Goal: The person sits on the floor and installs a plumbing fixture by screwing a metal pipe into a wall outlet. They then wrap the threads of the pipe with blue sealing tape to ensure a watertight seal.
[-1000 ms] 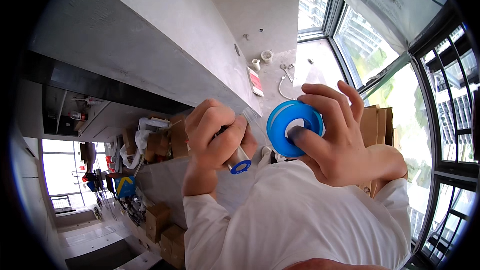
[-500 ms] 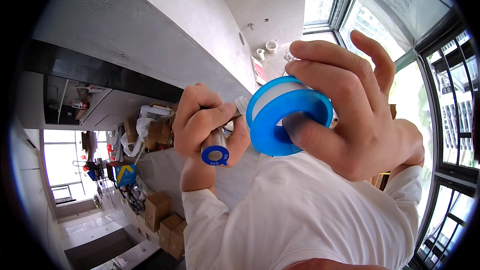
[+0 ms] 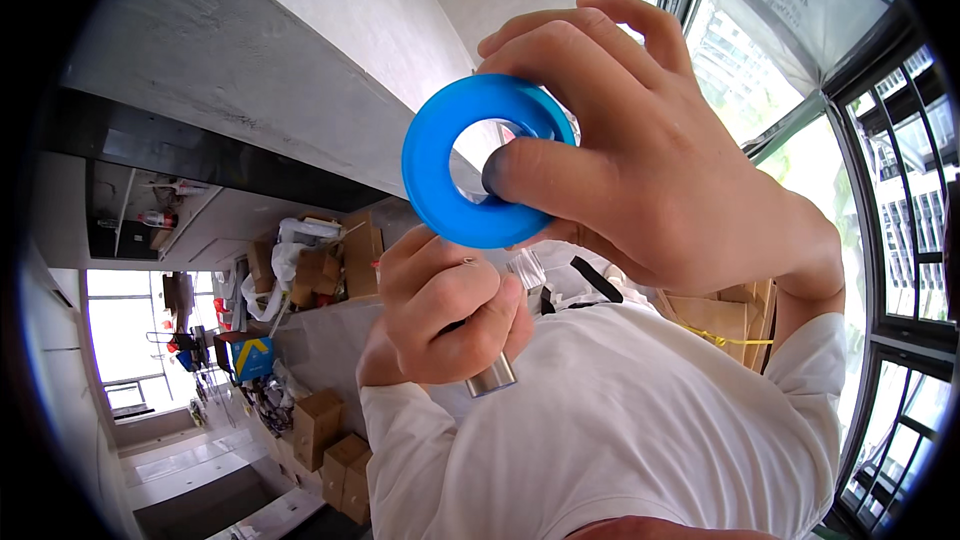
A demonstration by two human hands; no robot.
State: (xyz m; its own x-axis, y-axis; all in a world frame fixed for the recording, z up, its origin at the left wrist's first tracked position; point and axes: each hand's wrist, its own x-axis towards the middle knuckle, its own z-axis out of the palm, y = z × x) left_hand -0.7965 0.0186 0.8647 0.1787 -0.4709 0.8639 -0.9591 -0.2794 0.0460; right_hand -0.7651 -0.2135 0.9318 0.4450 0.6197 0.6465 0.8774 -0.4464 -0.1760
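Note:
My left hand [image 3: 440, 305] is closed around a metal shut-off valve [image 3: 492, 378]. The valve's smooth cylindrical end sticks out below my fingers, and its threaded end emerges on the right, wrapped in what looks like white tape. My right hand [image 3: 640, 155] grips a blue spool of thread seal tape [image 3: 430, 175], thumb through the hole and fingers over the far rim. Just above my left hand, the spool faces me nearly flat and covers part of the left fingers' background. Whether tape runs between spool and valve cannot be made out.
Cardboard boxes [image 3: 317, 425] and a blue box [image 3: 245, 355] stand on the floor at left. A grey wall ledge [image 3: 250, 70] runs across the upper left. Barred windows [image 3: 905, 210] line the right, with a yellow strap [image 3: 715, 338] nearer.
My right hand has swung the spool left and turned it to face me, above the left hand. My left hand has moved right and down, tilting the valve so its blue-ringed end no longer shows.

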